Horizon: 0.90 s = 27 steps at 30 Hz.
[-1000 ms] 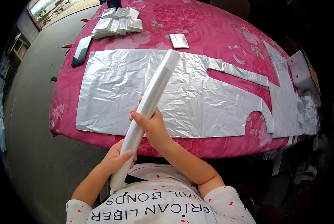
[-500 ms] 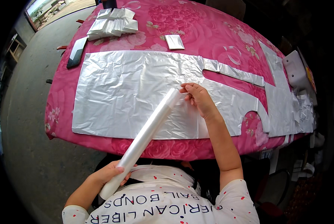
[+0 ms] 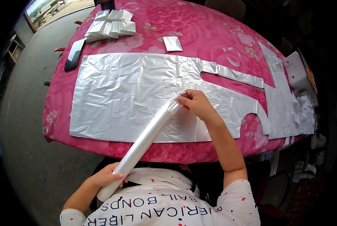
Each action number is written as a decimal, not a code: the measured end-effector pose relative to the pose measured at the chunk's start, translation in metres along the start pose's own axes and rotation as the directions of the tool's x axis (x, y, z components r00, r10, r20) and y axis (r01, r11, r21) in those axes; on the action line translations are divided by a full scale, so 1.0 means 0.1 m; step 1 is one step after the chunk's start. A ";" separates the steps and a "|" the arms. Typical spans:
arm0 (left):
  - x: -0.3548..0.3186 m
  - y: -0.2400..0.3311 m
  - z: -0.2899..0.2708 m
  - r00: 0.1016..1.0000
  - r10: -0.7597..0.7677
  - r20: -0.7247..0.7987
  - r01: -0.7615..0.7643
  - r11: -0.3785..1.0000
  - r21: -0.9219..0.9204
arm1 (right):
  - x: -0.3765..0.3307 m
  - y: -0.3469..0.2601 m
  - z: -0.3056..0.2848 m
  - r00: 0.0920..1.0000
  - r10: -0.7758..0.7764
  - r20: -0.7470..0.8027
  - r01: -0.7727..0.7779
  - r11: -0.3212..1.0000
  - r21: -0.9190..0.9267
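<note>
A long roll of translucent white plastic film slants from near my body up over the table. Its lower end rests in my left hand, fingers wrapped round it. At the upper end, my right hand pinches the loose, crinkled edge of the film between thumb and fingers. Beneath lies a flat, wrinkled silvery-white plastic apron, with long straps and cut-out curves toward the right. Whether it is one layer or a stack, I cannot tell.
A pink floral cloth covers the table. Folded plastic packets are piled at the far left, beside a phone. One packet lies alone farther in. More plastic sheeting and a white container sit at right.
My right hand has turned and closed in a pinch on the film's upper end, which now looks gathered. The roll has dipped slightly; my left hand keeps its hold.
</note>
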State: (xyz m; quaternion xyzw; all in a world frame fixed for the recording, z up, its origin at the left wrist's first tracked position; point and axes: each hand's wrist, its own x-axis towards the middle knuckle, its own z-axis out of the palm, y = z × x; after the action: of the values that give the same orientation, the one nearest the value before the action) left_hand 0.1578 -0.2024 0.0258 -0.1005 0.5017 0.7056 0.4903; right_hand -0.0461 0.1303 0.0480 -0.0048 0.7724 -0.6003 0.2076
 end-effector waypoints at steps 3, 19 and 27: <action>-0.10 0.02 -0.03 0.997 -0.063 -0.053 0.066 0.996 0.060 | 0.10 0.17 -0.44 0.970 -0.109 -0.218 0.099 0.994 -0.056; 0.16 1.46 0.24 0.962 0.258 0.086 -0.118 0.111 0.987 | 0.43 0.23 -0.78 0.960 -0.225 -0.167 0.196 0.965 -0.172; 0.87 1.31 0.43 0.418 0.543 0.728 -0.462 -0.563 0.685 | 0.71 0.02 -0.35 0.988 -0.150 0.017 0.150 0.955 -0.257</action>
State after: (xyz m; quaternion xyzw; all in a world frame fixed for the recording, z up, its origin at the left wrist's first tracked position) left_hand 0.0254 -0.1186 0.0706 0.5467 0.7969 0.2387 -0.0954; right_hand -0.1221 0.1453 0.0311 -0.0897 0.8415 -0.5088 0.1581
